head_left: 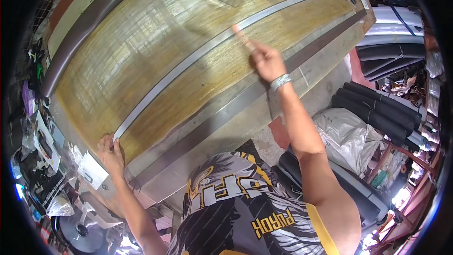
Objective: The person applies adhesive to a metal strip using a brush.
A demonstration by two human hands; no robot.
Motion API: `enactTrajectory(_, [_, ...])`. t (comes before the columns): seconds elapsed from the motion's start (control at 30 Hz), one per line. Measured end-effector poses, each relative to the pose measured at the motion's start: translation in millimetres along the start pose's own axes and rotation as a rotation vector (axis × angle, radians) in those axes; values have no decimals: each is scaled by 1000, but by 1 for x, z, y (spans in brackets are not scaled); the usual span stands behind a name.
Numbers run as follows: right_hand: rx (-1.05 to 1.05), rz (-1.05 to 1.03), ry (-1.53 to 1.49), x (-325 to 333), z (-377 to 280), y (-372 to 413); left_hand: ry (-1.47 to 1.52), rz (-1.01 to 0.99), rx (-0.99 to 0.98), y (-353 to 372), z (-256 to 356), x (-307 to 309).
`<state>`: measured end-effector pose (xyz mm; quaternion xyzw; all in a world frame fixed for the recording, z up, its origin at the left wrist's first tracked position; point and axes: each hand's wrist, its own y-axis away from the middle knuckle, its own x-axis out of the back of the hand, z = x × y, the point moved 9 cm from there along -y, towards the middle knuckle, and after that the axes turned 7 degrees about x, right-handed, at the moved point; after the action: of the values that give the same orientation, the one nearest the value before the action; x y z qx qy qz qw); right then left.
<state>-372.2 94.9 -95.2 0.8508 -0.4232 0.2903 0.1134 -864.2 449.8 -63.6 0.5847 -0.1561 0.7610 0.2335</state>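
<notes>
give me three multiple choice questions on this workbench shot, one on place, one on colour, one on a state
1. Where is the left hand?
A at the near end of the metal strip
B on the black rolls
C on the clear container
2. What colour is the wristband?
A red
B silver
C green
3. How is the right hand?
A closed round a hammer
B flat, palm up
C index finger stretched onto the strip
Answers: 1 A, its fingers meet the strip's end; 2 B, it shines metal grey; 3 C, one finger reaches the strip, the others curl.
</notes>
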Motion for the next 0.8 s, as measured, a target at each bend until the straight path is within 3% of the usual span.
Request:
enactTrajectory(0.07, [-51, 176, 106, 41, 33, -22, 3, -39, 28, -1, 2, 1])
enactTrajectory(0.17, [-76, 81, 284, 48, 35, -29, 7, -56, 10, -4, 4, 1])
enactTrajectory(0.27, [107, -10, 239, 16, 8, -11, -14, -43, 12, -3, 2, 1])
enactTrajectory(0.33, [3, -128, 118, -10, -1, 8, -31, -27, 9, -3, -1, -1])
enactTrajectory(0.37, [59, -152, 88, -11, -6, 8, -39, -16, 2, -2, -4, -2])
enactTrajectory(0.47, [-126, 91, -14, 34, 36, -13, -21, -38, 32, -2, -1, -1])
enactTrajectory(0.53, [-190, 130, 202, 68, 66, -39, -28, -65, 52, -3, 1, -1])
enactTrajectory(0.57, [-101, 181, 248, 79, 75, -52, -45, -76, 47, -4, 3, -1])
enactTrajectory(0.67, [-158, 45, 240, 61, 53, -46, -38, -58, 12, -5, 3, -1])
enactTrajectory(0.7, [19, 74, 197, 46, 48, -41, -27, -48, -7, -4, 3, -1])
enactTrajectory(0.8, [85, -212, 114, 3, 10, -14, 6, -66, 43, -4, 4, 0])
